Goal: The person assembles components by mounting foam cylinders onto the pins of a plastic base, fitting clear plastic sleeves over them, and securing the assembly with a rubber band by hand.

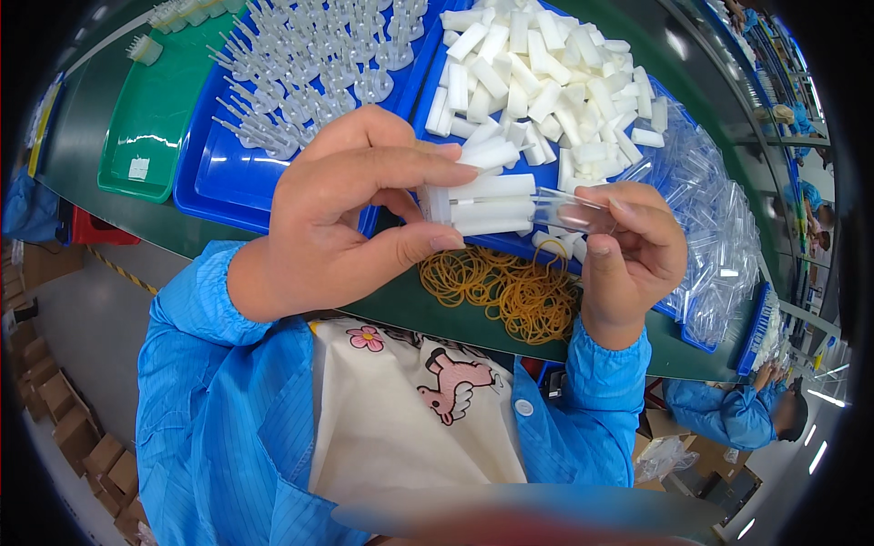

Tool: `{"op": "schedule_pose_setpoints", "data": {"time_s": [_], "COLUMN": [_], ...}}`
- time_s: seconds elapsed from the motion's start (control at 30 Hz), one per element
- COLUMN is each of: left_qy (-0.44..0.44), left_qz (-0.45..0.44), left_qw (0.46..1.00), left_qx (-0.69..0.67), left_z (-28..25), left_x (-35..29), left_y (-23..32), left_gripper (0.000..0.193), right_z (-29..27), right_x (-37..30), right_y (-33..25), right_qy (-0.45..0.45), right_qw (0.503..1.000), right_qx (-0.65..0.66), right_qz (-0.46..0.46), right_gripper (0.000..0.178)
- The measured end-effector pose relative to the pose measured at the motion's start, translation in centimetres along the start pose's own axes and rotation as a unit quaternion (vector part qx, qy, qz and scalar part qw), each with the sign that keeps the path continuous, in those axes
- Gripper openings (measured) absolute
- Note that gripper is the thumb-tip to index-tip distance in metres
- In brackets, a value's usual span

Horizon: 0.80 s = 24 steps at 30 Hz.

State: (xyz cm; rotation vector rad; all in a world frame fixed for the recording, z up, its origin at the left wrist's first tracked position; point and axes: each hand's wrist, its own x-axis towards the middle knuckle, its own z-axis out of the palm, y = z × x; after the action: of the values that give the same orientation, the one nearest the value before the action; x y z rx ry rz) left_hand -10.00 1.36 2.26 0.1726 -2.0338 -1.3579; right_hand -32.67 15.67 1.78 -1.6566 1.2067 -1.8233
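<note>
Head view: white tubes (487,205) horizontal, clear tube (569,211) pointing right.

Bundle of white plastic tubes (482,204), level, beside clear tube (569,211)

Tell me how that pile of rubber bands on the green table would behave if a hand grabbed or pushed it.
The rubber bands are thin tan loops in a loose tangle, so a grab would probably lift a floppy clump, not one band. They look very light. Pushed, the heap would likely drag and spread over the green table instead of rolling. Breakage seems unlikely.
</note>
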Motion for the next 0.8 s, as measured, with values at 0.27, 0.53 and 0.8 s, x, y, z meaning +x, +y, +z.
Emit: {"op": "schedule_pose_setpoints", "data": {"time_s": [0.27, 0.53, 0.8], "left_qy": [0.015, -0.035, -0.076], "left_qz": [-0.011, 0.01, 0.005], "left_qw": [0.998, 0.999, 0.996], "left_qx": [-0.056, 0.036, 0.043], "left_z": [0.31, 0.21, -0.48], "left_x": [-0.17, 0.29, 0.78], "left_y": [-0.58, 0.05, 0.16], "left_gripper": [0.043, 0.039, 0.033], "right_z": [-0.33, 0.22, -0.35], "right_x": [-0.04, -0.35, -0.04], "right_y": [-0.15, 0.16, 0.03], "right_qy": [-0.013, 0.004, -0.021], "right_qw": [1.0, 1.0, 0.996], "right_qx": [-0.002, -0.002, 0.038], "right_qz": [0.015, 0.011, 0.084], "right_gripper": [0.027, 0.031, 0.028]}}
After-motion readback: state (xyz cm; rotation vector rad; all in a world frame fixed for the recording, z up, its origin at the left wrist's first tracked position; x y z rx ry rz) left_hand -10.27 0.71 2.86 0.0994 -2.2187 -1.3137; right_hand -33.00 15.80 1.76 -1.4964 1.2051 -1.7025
